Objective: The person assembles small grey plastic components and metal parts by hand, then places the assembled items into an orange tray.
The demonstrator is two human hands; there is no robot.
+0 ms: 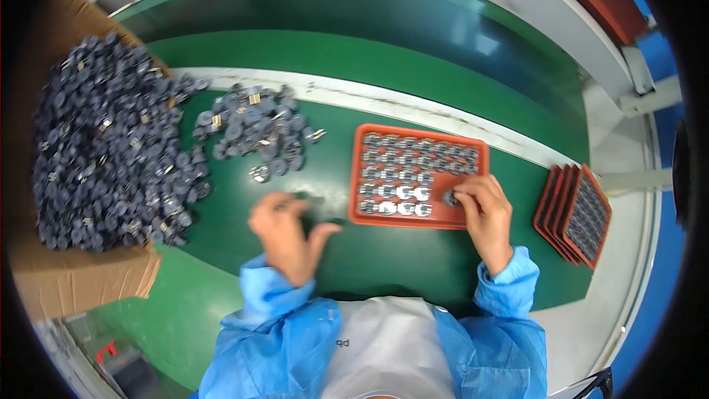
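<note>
An orange-red tray lies on the green work surface, with rows of small round grey parts set in it. The lower right portion of the tray shows bare bottom. There my right hand pinches a small dark round part between thumb and fingers, inside the tray's right side. My left hand hovers left of the tray, somewhat blurred, its thumb spread away from the fingers. A dark smear shows beside its fingertips; I cannot make it out. Beyond that hand lies a loose pile of grey round parts, some with shiny metal tabs.
A cardboard box at the left is heaped with similar grey parts. Several filled red trays stand tilted together at the right. A white strip crosses behind the tray. A grey case with a red handle sits at the lower left.
</note>
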